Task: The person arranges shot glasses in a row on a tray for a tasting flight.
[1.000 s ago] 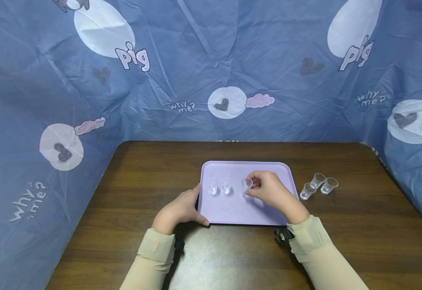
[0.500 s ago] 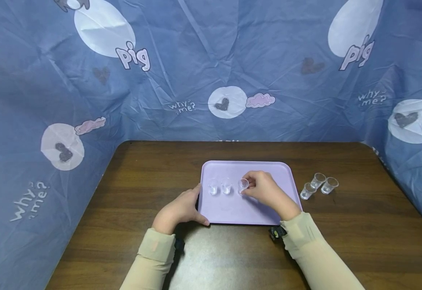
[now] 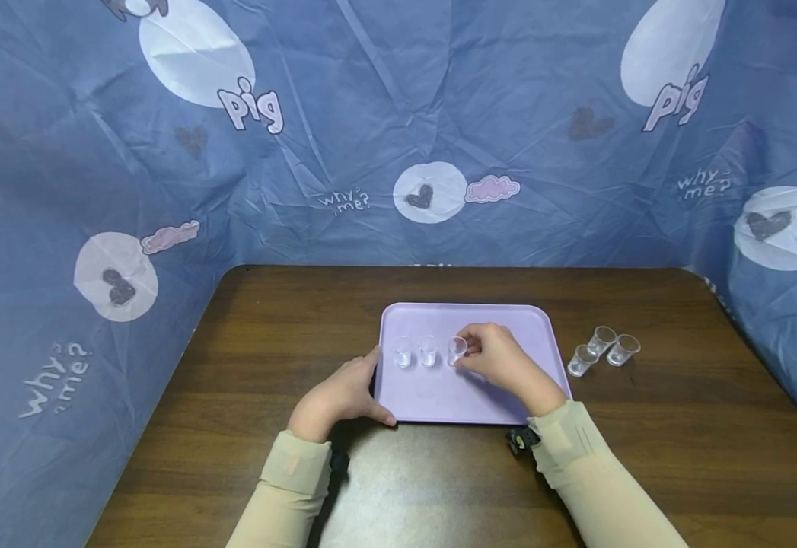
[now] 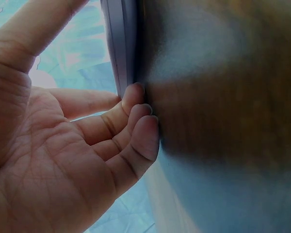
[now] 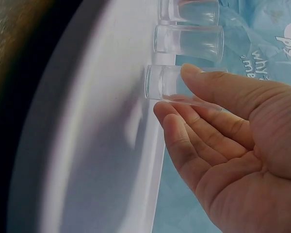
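Observation:
My right hand (image 3: 504, 362) pinches a small clear shot glass (image 3: 456, 349) between thumb and fingertips. This glass is upright at the tray's surface; in the right wrist view its base (image 5: 155, 83) is seen close to the tray. Left of it, in one row, stand a second shot glass (image 3: 428, 353) and a third shot glass (image 3: 403, 353). They share a lilac tray (image 3: 432, 399). My left hand (image 3: 339, 394) rests at the tray's near left corner, thumb by the front edge. In the left wrist view its fingers are slightly bent, fingertips (image 4: 144, 138) against the table and tray side.
To the right of the tray, three more clear shot glasses (image 3: 602, 342) stand grouped on the brown wooden table (image 3: 268, 320). A blue printed cloth (image 3: 343, 137) hangs behind the table and at both sides.
My right hand has shifted the pinched shot glass a little to the left, nearer the other two on the tray. The left hand and tray have stayed in place.

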`<state>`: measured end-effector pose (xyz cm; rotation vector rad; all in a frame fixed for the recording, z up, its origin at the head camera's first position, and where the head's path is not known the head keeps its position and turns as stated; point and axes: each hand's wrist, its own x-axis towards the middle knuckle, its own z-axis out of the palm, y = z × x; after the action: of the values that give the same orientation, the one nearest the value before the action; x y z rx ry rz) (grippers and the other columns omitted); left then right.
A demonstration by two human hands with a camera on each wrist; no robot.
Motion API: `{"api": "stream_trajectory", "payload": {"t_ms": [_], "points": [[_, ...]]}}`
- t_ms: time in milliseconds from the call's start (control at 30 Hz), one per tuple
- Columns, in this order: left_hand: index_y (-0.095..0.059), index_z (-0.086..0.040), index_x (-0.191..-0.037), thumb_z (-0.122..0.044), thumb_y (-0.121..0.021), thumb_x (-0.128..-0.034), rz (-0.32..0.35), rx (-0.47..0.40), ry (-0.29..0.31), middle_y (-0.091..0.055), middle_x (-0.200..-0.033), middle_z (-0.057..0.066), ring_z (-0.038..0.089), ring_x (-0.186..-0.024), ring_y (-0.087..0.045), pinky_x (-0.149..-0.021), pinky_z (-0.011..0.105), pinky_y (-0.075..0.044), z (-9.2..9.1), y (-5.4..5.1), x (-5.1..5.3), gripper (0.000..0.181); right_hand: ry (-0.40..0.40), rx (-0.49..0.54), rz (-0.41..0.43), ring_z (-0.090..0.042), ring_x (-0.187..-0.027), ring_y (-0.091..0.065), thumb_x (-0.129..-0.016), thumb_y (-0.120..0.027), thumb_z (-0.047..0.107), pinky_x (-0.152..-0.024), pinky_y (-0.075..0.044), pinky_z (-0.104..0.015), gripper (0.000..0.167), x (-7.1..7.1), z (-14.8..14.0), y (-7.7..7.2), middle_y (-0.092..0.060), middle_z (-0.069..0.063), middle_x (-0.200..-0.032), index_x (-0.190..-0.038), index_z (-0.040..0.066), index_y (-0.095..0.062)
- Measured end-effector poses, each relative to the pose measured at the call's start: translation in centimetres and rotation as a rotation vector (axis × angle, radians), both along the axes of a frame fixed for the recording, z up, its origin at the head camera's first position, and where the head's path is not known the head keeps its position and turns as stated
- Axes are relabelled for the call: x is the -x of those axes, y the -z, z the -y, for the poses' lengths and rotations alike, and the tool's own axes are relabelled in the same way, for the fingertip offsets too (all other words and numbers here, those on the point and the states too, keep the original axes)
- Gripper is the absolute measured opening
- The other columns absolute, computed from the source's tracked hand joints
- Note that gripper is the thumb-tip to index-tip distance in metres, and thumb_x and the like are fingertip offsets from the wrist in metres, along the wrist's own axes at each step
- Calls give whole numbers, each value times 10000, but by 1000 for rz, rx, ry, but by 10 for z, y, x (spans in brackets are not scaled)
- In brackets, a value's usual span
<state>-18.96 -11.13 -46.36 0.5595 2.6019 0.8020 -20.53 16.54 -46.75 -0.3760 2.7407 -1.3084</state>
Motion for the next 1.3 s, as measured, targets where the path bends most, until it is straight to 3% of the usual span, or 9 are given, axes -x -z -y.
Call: {"api": "stream_trajectory", "payload": {"t_ms": [200,600,933,1300], "points": [[-257,87,-1558,-283,-1015,-601,3,-2,-1,-512,-1389,318,393,-1273,-508,-1064,477,-400,0,1,0,1276,-1,38,5,-222,-834,-691,-780,-804,-62,-749,-571,-336,292,-2,-4,-3,-714,-102,-897,-1052,-86,-700],[-252,91,-1560,-292,-1014,-604,11,7,-6,-486,-1422,320,397,-1298,-487,-1076,479,-387,1,2,0,1281,60,35,-24,-307,-954,-699,-856,-793,4,-833,-563,-401,336,-12,-32,-23,-702,-233,-1069,-1151,-104,-673],[-277,104,-1543,-295,-1018,-593,-8,-3,3,-517,-1391,312,386,-1256,-524,-1053,474,-412,2,3,1,1269,142,5,-97,-302,-930,-713,-843,-822,23,-795,-574,-381,316,-20,-55,-37,-720,-207,-1039,-1119,-73,-699],[-257,100,-1553,-292,-1014,-605,4,1,0,-499,-1409,315,376,-1272,-512,-1058,468,-407,1,1,1,1275,208,13,-163,-332,-942,-715,-837,-830,15,-724,-526,-158,342,-31,-97,-51,-717,-208,-1062,-1137,-78,-696]]}}
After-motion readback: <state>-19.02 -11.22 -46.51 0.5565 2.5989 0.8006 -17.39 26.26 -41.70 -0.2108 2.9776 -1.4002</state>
